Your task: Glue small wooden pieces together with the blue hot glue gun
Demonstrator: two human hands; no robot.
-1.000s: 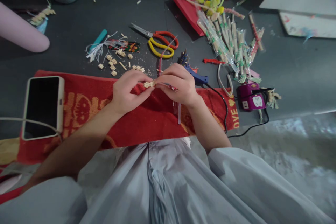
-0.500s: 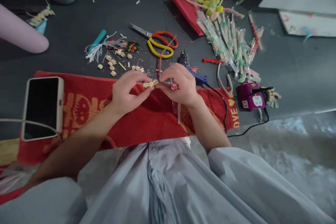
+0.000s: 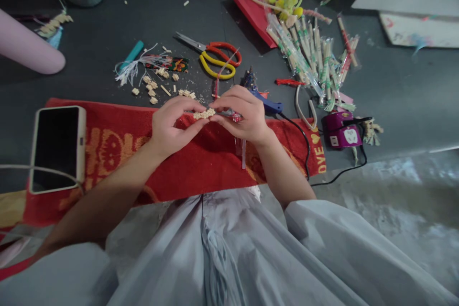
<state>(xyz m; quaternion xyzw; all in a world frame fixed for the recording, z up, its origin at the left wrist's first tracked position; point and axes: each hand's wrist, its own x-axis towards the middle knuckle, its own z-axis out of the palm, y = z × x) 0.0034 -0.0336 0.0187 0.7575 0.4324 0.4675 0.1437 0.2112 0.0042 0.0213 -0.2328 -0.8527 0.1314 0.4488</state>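
Between both hands is a small strip of pale, bead-like wooden pieces (image 3: 204, 114), held above a red towel (image 3: 201, 167). My left hand (image 3: 174, 122) pinches its left end between thumb and fingers. On the right end, the thumb and fingertips of my right hand (image 3: 242, 112) close in a pinch. Under the right palm are red-and-clear plastic bits, partly hidden, and a clear strip (image 3: 244, 153) hangs below. Just beyond the right hand lies a blue glue gun (image 3: 263, 100). Small pale wooden pieces (image 3: 150, 83) lie beyond the left hand.
Scissors (image 3: 215, 57) with red and yellow handles lie at the back. Wrapped sticks (image 3: 311, 52) are heaped at the back right, near a purple plug block (image 3: 342, 129). A phone (image 3: 57, 148) rests on the towel at left. The glue gun's black cord (image 3: 304, 141) crosses the towel.
My right fingers have shifted left onto the strip's right end, and the index finger looks straighter. The left hand keeps its pinch. The whole view has shifted slightly.
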